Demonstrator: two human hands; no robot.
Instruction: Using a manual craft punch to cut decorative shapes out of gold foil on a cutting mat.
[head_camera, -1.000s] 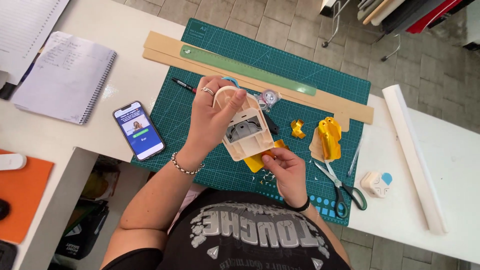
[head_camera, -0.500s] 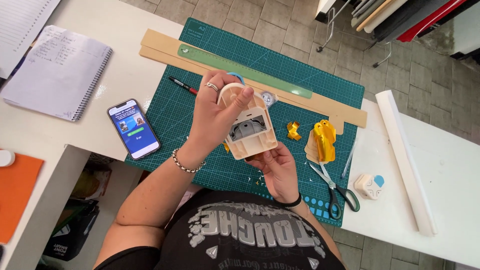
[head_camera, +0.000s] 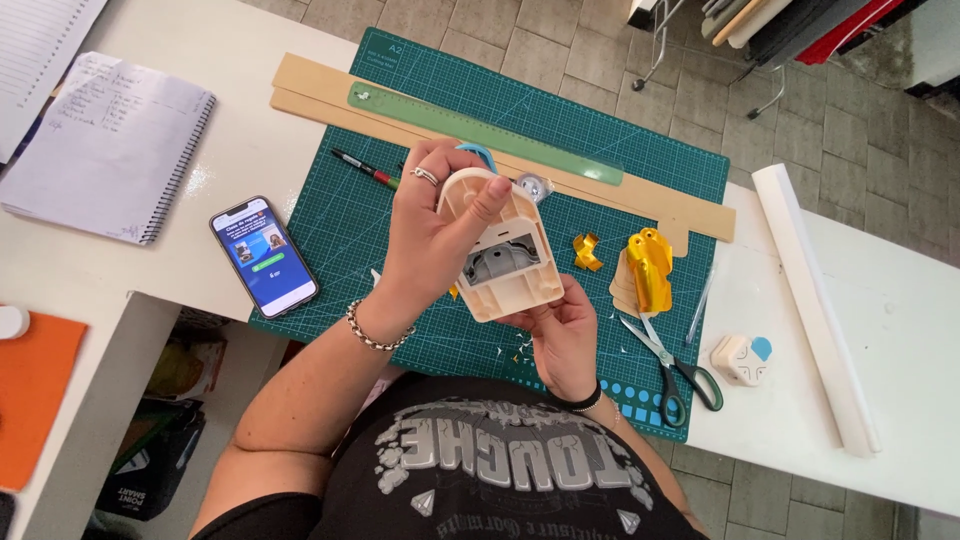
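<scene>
White tables (head_camera: 250, 150) meet at corner; grey tiled floor (head_camera: 600, 60); daylight.

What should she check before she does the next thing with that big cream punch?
1. Both hands on the cream punch: ok, left hand grips its top, right hand supports it below.
2. Punch clear of the cutting mat: ok, held up.
3. Paper inside the slot: cannot tell.
4. Scissors away from the hands: ok, lying at the right.
5. Phone out of the way: ok, at the mat's left edge.
</scene>
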